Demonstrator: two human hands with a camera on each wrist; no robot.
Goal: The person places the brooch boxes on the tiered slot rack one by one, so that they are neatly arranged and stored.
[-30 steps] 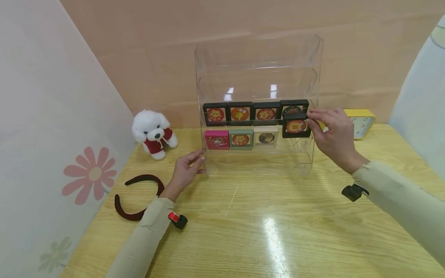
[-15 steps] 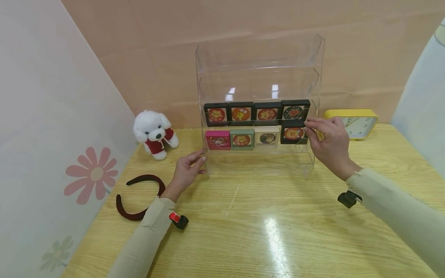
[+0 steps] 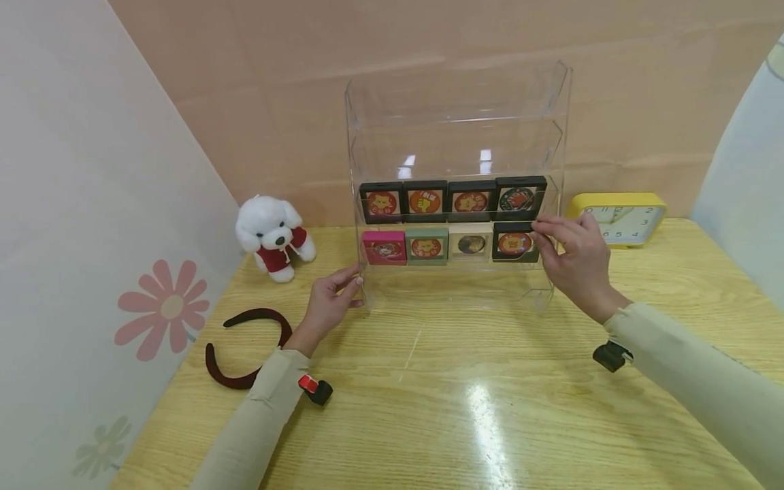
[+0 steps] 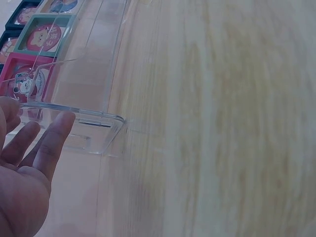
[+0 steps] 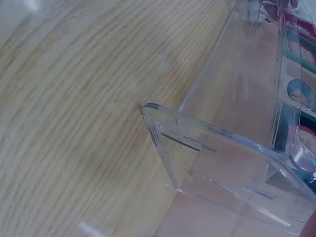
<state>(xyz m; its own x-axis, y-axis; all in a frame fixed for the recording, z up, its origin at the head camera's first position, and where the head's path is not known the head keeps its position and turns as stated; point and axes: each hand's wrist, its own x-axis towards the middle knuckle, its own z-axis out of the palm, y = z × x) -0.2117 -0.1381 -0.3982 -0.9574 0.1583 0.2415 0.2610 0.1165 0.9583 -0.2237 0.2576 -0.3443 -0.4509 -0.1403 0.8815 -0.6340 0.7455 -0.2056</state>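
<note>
Right now the right hand pinches a black framed tile at its right edge, thumb & fingertips curled on the frame's upper right corner; tile sits at the right end of the lower filled shelf of the clear acrylic rack, just beside a cream tile, w/ a green tile & a pink tile further left. Row of four black tiles on the shelf above. Left hand lies flat against the rack's lower left side wall, fingers straight, gripping nothing. On the wooden table: plush dog & dark headband to the left, yellow clock behind the right hand
</note>
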